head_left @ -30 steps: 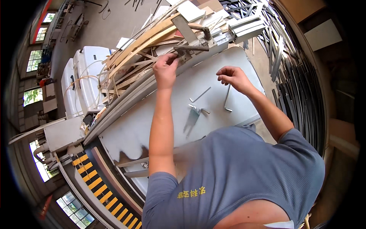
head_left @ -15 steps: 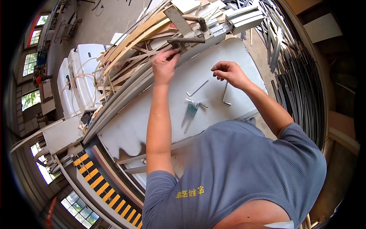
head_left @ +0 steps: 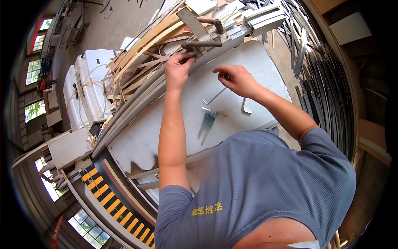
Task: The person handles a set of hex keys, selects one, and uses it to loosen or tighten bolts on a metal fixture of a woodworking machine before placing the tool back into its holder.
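Observation:
My left hand (head_left: 177, 71) is up at a metal clamp bracket (head_left: 199, 46) with a round bar handle. Its thumb and fingers are pressed together at the bracket's lower side; what they grip is hidden. Lower to the right, my right hand (head_left: 237, 79) hovers over a pale metal table (head_left: 166, 124), index finger stretched toward the bracket and the others loosely curled, with nothing visible in it. Beneath it lies an L-shaped hex key (head_left: 214, 95); another hex key (head_left: 246, 108) is to its right. Nearer me sits a green hex key holder (head_left: 209, 119) with several keys.
A metal rail (head_left: 137, 106) runs along the table's far left side. Behind it wood offcuts (head_left: 145, 54) are heaped, beside white casings (head_left: 89, 83). Dark strips (head_left: 327, 99) pile up on the right. A yellow-and-black striped edge (head_left: 112, 203) is at lower left.
My right hand has moved left toward the bracket, and its index finger has stretched out. My left hand stays at the bracket.

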A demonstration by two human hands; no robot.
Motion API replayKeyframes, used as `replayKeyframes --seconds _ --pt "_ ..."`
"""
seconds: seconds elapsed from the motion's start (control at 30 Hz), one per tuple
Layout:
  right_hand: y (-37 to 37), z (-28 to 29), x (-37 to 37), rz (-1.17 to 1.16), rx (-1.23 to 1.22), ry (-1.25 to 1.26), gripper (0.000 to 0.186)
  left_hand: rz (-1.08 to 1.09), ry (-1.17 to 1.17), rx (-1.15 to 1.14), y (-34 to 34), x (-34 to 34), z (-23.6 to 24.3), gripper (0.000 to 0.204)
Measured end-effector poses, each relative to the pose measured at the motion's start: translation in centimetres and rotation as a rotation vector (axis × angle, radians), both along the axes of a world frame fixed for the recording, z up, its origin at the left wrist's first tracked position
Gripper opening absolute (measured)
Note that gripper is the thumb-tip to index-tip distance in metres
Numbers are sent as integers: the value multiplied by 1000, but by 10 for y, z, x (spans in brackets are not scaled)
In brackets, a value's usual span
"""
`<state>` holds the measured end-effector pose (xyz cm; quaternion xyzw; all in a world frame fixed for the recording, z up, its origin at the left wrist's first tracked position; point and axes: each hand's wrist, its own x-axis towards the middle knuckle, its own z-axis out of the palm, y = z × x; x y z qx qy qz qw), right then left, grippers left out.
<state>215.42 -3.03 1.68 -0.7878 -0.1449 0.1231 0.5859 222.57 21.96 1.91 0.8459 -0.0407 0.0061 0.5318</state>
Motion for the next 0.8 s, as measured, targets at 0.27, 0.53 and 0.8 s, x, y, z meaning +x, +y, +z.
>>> replayKeyframes --seconds 0.27,0.53,0.8 --pt "36 -6 24 -26 -383 -516 47 -19 183 -156 7 3 -1 28" --pt "37 -5 26 -15 -498 -555 50 -28 -49 53 -7 -5 10 21" --pt "36 -8 26 -51 -483 -600 49 39 107 -162 -8 -4 11 15"
